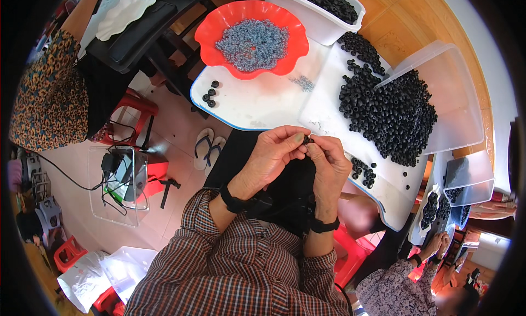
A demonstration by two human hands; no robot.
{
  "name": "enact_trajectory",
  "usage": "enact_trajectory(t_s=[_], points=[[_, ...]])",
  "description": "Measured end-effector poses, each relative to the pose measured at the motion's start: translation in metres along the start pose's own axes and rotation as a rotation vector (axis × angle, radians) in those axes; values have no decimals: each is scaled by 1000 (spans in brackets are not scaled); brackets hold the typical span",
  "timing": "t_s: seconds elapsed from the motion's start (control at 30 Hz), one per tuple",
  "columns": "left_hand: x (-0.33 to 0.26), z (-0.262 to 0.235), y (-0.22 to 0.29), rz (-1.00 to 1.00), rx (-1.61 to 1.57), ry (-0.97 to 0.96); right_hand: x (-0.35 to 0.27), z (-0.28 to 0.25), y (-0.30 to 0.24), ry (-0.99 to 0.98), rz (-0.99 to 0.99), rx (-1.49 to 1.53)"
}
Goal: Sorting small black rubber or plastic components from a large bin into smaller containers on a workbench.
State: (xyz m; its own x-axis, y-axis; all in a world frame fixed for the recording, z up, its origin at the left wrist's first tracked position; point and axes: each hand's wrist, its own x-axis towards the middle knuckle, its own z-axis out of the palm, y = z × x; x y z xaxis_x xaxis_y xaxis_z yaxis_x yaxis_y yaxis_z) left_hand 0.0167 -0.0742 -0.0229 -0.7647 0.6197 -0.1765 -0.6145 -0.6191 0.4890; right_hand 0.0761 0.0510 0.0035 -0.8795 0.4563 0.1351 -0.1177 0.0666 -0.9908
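Observation:
My left hand (271, 154) and my right hand (329, 162) meet fingertip to fingertip just below the white table's edge, pinching a small black ring (308, 141) between them. Most of the ring is hidden by my fingers. Both wrists wear black bands, and my sleeves are checked brown. A big heap of the same black rings (392, 110) lies on the white table (263, 105) to the right of my hands. A red scalloped bowl (208, 34) at the table's far side holds small grey-blue bits (252, 42).
Three black rings (210, 96) lie at the table's left edge, a few more (362, 171) near my right hand. Clear lids (455, 97) and a white tub of rings (329, 12) sit at the right. Other people sit at the left and lower right. Sandals (208, 146) lie on the floor.

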Motion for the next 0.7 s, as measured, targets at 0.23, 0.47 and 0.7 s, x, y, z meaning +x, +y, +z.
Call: enact_trajectory(t_s=[0.23, 0.47, 0.7], points=[[-1, 1, -1, 4, 6, 24, -1, 1, -1, -1, -10, -35], [-2, 2, -1, 25, 88, 34, -1, 2, -4, -3, -57, -135], [-5, 5, 3, 45, 165, 55, 0, 5, -13, 1, -149, -302]])
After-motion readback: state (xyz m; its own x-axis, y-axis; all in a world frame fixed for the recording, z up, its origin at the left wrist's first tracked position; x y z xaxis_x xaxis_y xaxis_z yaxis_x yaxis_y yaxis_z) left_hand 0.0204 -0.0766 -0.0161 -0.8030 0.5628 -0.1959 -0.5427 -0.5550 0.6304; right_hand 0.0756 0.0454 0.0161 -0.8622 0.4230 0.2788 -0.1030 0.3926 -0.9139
